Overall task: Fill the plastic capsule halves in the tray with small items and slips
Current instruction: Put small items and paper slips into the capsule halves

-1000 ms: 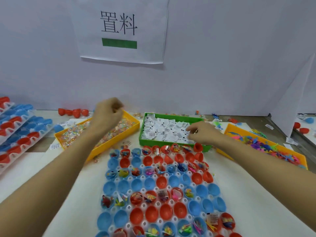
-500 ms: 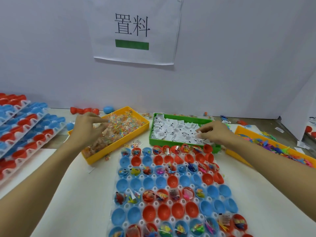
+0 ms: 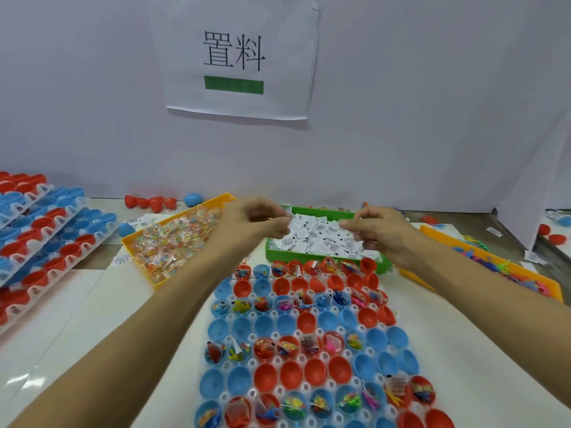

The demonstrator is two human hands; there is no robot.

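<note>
While whole rows of capsule halves point(image 3: 304, 350) in the white tray point(image 3: 309, 389) sit unfilled nearest the camera, both hands hover beyond it. The left hand point(image 3: 251, 222) has curled fingers pinching something small, the right hand point(image 3: 375, 231) pinches too, probably a slip, over the green bin of paper slips point(image 3: 321, 239). The risk: light slips sticking together or fluttering off. Candy waits in the yellow bin point(image 3: 173, 239).

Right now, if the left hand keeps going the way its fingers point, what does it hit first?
The left hand points right, over the green tray of slips. First in line looks like the right hand; depth between them is unclear.
</note>
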